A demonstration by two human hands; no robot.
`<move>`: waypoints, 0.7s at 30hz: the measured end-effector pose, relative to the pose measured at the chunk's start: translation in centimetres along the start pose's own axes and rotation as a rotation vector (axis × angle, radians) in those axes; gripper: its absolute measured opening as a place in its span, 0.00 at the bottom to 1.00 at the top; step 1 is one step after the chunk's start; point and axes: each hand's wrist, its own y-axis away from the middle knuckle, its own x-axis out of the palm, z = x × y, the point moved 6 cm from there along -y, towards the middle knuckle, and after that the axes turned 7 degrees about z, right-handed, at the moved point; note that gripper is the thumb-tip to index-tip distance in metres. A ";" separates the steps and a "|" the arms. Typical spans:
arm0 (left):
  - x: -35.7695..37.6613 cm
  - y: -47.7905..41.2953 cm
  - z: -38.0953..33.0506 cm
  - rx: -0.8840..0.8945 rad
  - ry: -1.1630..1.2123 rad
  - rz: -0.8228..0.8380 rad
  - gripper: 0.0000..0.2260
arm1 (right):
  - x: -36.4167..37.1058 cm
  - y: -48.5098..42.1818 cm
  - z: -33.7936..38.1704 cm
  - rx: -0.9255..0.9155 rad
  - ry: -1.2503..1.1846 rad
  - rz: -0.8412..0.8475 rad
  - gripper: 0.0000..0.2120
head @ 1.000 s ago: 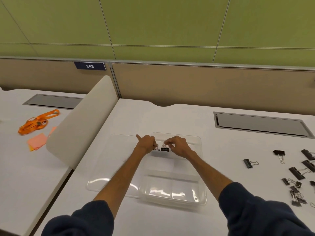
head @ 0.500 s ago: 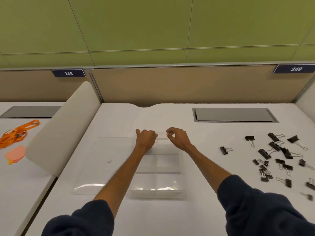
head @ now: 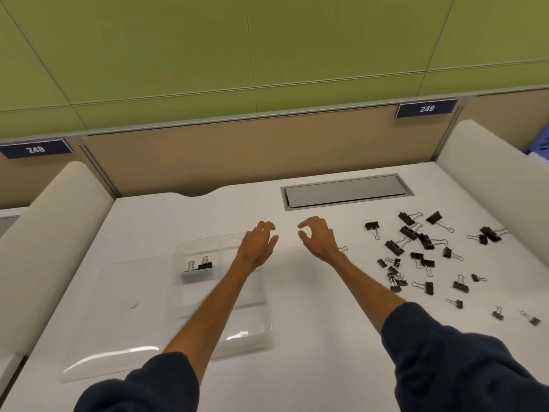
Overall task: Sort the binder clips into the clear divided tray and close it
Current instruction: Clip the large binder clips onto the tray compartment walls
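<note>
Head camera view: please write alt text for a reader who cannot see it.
A person's empty left hand and right hand hover over a white desk, with a clear divided plastic tray at left and many scattered black binder clips at right. Two more black clips lie in a far compartment of the tray.

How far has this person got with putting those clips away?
Barely started. Done: two binder clips sit in a far compartment of the clear divided tray. In hand: nothing; the left hand and right hand hover empty above the desk. Left: the scattered clips on the right need sorting, and the lid lies open beside the tray, not yet closed.
</note>
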 end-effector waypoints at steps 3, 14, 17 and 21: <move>1.8 -1.6 -2.7 0.040 -0.012 0.077 0.13 | -2.1 0.5 -2.9 0.045 -0.044 -0.027 0.09; 8.4 -5.9 -9.4 0.150 -0.050 0.265 0.20 | -8.2 0.1 -11.2 0.108 0.048 -0.016 0.13; 9.9 -6.9 -10.6 0.173 -0.076 0.315 0.25 | -9.2 0.0 -13.8 0.159 0.125 0.026 0.16; 11.7 -8.0 -11.9 0.217 -0.107 0.388 0.25 | -10.0 -0.4 -17.3 0.223 0.159 0.055 0.17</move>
